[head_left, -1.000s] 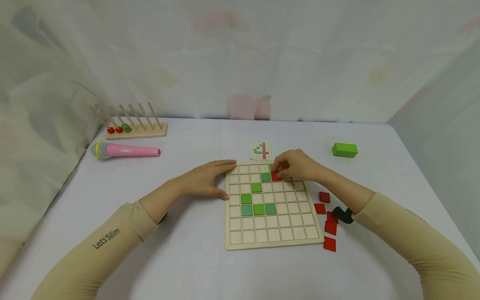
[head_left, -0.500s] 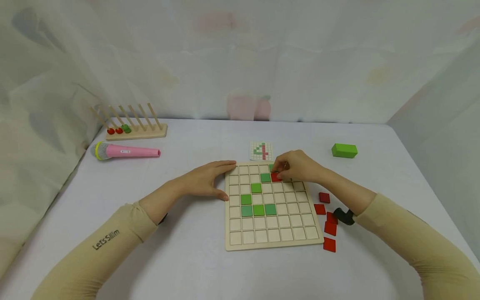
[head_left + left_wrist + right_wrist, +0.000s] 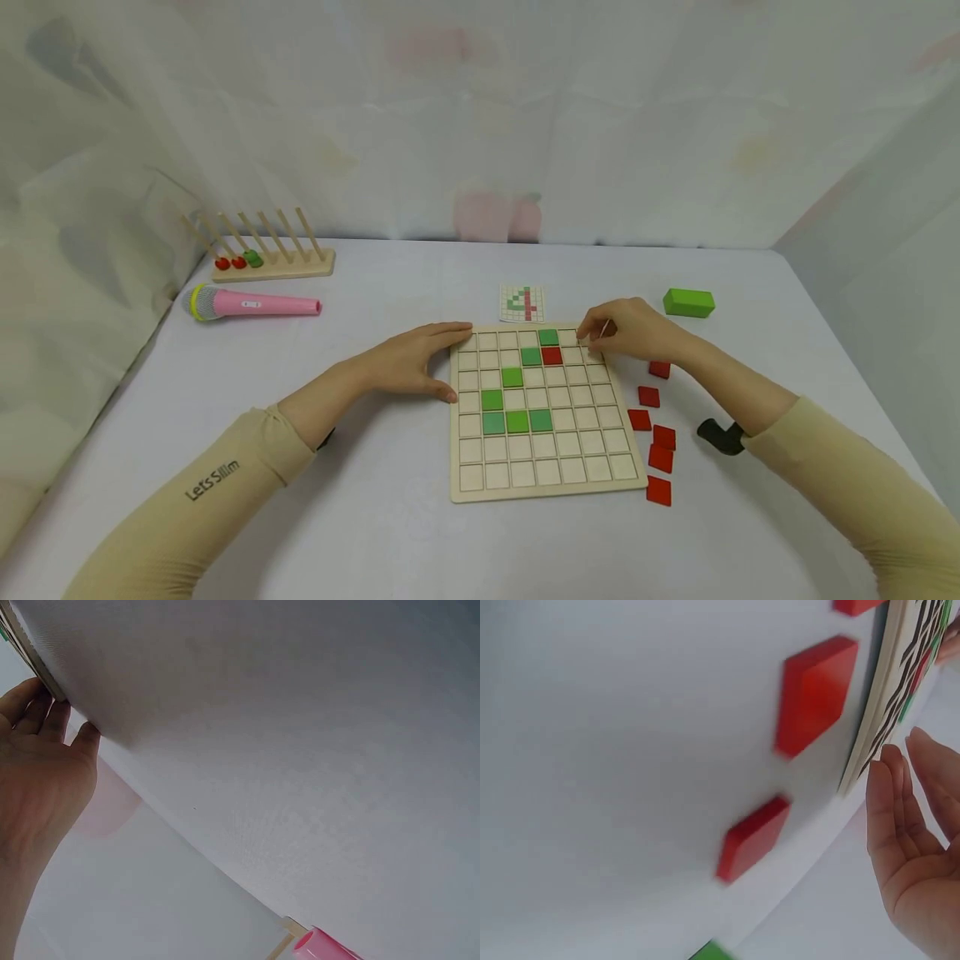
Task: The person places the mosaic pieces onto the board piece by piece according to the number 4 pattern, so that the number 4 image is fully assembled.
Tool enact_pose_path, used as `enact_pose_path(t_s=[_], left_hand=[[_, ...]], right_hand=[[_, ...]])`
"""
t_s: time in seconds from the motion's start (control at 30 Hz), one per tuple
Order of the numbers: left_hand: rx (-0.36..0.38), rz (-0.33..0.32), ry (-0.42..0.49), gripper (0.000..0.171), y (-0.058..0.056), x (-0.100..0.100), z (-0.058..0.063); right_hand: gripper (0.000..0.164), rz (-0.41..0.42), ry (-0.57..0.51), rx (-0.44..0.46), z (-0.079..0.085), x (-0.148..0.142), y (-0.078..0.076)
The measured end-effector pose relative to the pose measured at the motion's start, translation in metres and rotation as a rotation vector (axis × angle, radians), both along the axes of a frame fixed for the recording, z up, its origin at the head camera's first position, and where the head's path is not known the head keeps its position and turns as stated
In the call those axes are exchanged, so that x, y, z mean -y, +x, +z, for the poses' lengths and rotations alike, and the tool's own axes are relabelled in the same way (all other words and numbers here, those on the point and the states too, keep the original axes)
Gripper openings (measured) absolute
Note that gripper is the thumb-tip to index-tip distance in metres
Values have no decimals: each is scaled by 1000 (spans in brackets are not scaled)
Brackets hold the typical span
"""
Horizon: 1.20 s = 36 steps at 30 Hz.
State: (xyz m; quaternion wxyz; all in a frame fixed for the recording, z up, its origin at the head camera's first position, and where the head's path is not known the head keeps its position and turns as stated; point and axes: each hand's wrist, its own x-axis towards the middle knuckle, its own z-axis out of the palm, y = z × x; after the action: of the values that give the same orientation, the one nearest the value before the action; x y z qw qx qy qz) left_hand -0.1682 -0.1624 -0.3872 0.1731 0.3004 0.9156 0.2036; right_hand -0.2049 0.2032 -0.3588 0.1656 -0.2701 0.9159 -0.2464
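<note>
A wooden grid board (image 3: 522, 472) lies mid-table in the head view. Several green tiles (image 3: 517, 421) sit in its cells, and one red tile (image 3: 552, 356) lies below the topmost green one. My left hand (image 3: 405, 362) rests at the board's left edge, fingers extended along the corner and thumb lower down. Over the board's upper right cells hovers my right hand (image 3: 633, 329), fingers bent loosely with nothing between them; the right wrist view shows the same hand (image 3: 922, 840) with a gap between thumb and fingers. Several loose red tiles (image 3: 661, 457) lie right of the board.
A small pattern card (image 3: 522, 303) lies behind the board. At the back left are a pegged wooden stand (image 3: 300, 265) with red and green pieces and a pink toy microphone (image 3: 262, 303). A green block (image 3: 688, 302) sits at the back right.
My right hand has let go of the red tile, leaving it in its cell, and has moved right. One more loose red tile now shows from under that arm. My left hand stays put.
</note>
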Motion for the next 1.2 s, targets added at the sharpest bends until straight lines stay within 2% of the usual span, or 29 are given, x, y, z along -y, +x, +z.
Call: enact_pose_path(t_s=[0.3,0.5,0.77,0.93,1.2], left_hand=[[4,3,-7,104,1,-1,2],[1,5,-16,105,1,-1,2],[3,6,-22,105,0,-1,1],[3,5,-23,104,0,-1,1],[-5,-5,-14,104,1,-1,3]], right_hand=[[16,-22,14,23,8,-38,5],[11,-41,36,21,12,-61,7],[20,9,32,146,9,-90,6],[32,42,9,216,8,-97,6],[34,41,-1,250,6,-96,8]])
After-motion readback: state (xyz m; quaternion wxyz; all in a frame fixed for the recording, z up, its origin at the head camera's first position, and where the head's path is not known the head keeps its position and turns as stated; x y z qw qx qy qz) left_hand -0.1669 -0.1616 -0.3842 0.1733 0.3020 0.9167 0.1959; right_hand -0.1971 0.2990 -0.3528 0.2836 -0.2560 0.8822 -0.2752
